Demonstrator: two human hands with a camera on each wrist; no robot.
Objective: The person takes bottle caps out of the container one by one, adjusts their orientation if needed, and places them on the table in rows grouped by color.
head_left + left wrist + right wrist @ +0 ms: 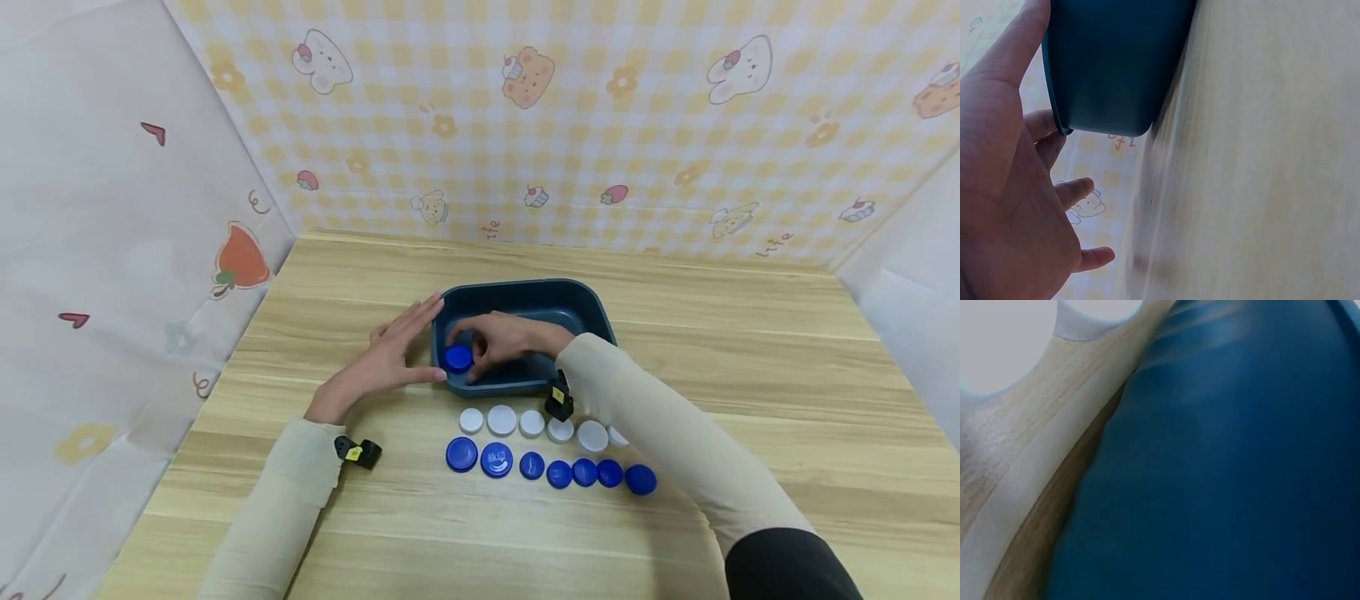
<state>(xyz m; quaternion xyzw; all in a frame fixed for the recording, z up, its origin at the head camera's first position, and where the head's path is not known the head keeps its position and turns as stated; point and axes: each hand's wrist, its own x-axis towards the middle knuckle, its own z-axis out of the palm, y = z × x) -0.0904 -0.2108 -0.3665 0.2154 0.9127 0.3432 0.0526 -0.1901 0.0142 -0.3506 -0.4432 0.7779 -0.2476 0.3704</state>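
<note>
Right hand (504,340) is reaching over the near-left corner of the dark blue plastic tub (577,302), its fingers (477,360) curling and pinching a blue bottle cap (458,358) just above the tub's rim at about 7 o'clock of the tub. Tub contents: cannot tell, the inside is mostly hidden by the hand.

Left hand (386,358) is lying flat on the wooden table (750,392) at 9 o'clock of the tub, fingers straight and spread, fingertips touching the tub's left wall; the left wrist view is showing the open palm (1004,206) against the tub's outer side (1116,62).

At 6 o'clock of the tub two rows are lying on the table: white caps (502,420) in the far row, blue caps (558,473) in the near row. One blue cap (497,460) is bearing a pale printed mark, unreadable.

The wall covering is carrying cursive writing ending in "te" (491,228).
</note>
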